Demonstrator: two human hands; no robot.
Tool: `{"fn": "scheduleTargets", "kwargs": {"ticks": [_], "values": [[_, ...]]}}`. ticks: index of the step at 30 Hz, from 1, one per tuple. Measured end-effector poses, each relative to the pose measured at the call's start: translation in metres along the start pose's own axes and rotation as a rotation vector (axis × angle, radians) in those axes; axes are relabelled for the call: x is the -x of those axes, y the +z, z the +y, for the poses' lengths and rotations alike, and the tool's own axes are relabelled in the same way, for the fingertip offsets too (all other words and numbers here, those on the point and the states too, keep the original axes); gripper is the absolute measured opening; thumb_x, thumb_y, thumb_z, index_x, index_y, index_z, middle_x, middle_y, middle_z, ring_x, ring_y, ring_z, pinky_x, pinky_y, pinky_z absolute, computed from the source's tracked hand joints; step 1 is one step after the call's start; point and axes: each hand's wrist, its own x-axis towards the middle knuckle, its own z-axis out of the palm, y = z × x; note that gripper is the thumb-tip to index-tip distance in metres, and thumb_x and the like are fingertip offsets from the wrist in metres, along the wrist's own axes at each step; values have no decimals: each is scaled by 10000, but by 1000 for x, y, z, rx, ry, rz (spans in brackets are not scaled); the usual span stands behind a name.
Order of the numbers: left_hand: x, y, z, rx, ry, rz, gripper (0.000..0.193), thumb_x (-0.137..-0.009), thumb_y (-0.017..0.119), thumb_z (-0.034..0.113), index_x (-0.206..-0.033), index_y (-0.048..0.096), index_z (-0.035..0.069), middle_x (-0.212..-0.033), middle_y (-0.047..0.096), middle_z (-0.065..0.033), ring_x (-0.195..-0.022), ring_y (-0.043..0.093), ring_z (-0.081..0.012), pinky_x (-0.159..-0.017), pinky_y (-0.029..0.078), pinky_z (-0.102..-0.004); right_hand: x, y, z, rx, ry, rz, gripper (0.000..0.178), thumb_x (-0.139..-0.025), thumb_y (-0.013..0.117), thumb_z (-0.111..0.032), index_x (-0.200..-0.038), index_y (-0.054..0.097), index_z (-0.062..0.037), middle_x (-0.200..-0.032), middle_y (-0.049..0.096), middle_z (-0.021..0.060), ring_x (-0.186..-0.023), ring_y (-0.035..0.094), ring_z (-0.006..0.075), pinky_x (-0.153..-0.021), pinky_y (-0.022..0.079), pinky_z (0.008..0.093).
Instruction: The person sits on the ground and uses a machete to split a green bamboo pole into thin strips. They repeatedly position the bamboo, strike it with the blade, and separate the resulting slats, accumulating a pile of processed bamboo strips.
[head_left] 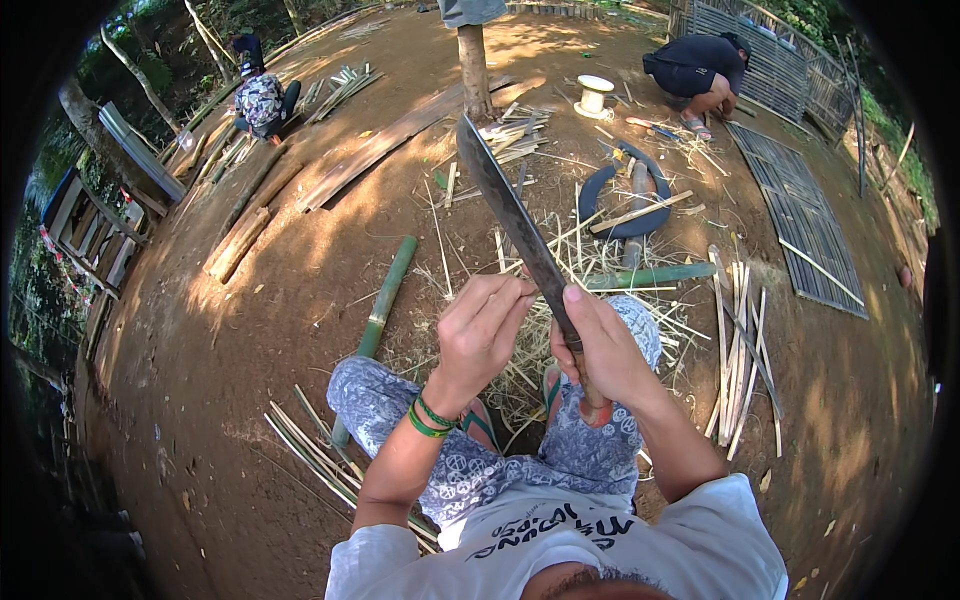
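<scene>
My right hand (608,345) grips a machete (518,222) low on its blade and handle. The long dark blade slants up and to the left, and the brown handle's end shows below my palm. My left hand (480,335) is closed in a pinch beside the blade; what its fingertips hold, if anything, I cannot make out. Beneath both hands lie pale bamboo shavings (520,375), scattered around my feet. A green bamboo pole (388,295) rests on the ground by my left knee. Another green bamboo piece (655,276) lies beyond my right knee.
Split bamboo strips (738,350) lie at my right, with more strips (310,450) at my left. Ahead are a black curved ring (590,200), a cream spool (594,97) and a tree trunk (473,70). Two people crouch farther off. A slatted bamboo panel (805,220) lies far right.
</scene>
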Motion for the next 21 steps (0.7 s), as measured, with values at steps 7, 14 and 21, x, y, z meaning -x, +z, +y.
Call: {"fn": "scheduleTargets", "kwargs": {"ticks": [7,14,21], "values": [[-7,-8,-6,-35,-30,48,170,-784,732,-64,-947,693,-34,-899,669,-134,-778,660,-273,-672,527,-348,6,13,-2,191,-99,88,526,-1090,295,-368,-1414,509,-14,-552,482,20,-493,510,138,-506,414,317],[-14,-12,-11,-24,-24,43,169,-785,730,-65,-948,693,-36,-893,673,-137,-778,666,-274,-673,528,-347,-4,10,-16,190,-35,53,494,-1086,322,-314,-1479,451,-43,-545,447,59,-487,512,189,-524,411,367],[-16,-14,-13,-25,13,56,164,-782,727,-76,-938,684,-51,-887,684,-138,-764,671,-251,-677,529,-318,-10,7,-17,127,-7,38,462,-1080,342,-285,-1456,474,-51,-547,446,124,-453,512,296,-525,400,441]]}}
